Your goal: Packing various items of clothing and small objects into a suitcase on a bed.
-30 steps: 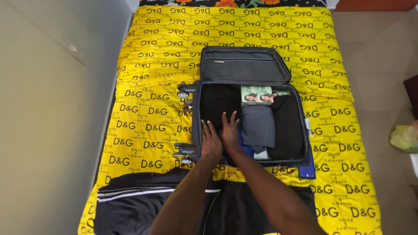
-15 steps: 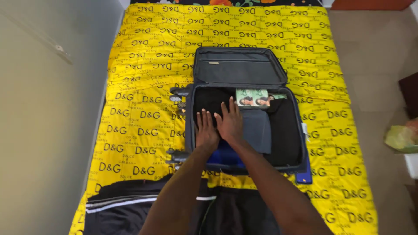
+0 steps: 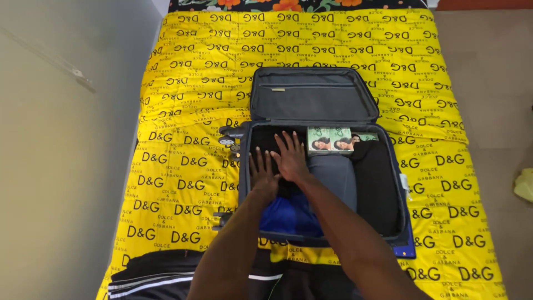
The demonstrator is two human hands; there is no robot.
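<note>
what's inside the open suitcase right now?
In the suitcase: black clothes under both flat hands, left hand, right hand; a grey folded garment, blue cloth, two green boxes. Anything beneath the clothes is covered.

One head-worn view looks steeply down, close above the open suitcase [image 3: 322, 161].

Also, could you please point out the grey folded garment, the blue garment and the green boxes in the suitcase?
grey folded garment [image 3: 336, 175], head view, its middle.
blue garment [image 3: 291, 216], head view, its centre.
green boxes [image 3: 330, 139], head view, the lids' middle.
</note>
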